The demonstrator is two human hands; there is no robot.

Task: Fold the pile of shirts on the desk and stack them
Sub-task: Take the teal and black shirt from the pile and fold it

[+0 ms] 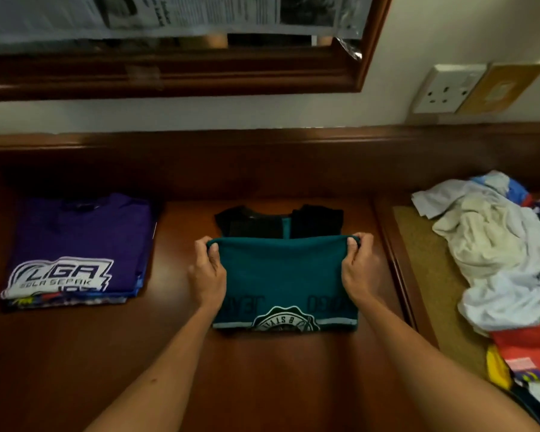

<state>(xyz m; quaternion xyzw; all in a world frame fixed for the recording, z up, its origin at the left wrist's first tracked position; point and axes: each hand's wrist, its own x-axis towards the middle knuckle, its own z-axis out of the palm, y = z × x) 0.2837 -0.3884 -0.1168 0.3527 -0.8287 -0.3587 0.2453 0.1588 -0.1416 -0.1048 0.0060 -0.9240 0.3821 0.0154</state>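
Head view showed the left hand (207, 267) and right hand (359, 265) each pinching a far corner of the teal shirt (282, 275) stretched between them, likely to keep the fold square. Folded stack (75, 251) lay left of them; unfolded pile (499, 254) right.

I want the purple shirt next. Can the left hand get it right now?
Probably not yet: the left hand grips the teal shirt. Once free, nothing blocks the way to the purple shirt.

Teal shirt (282, 282) half-folded mid-desk — purple-topped folded stack (75, 247) left, unfolded pile (496, 254) right.
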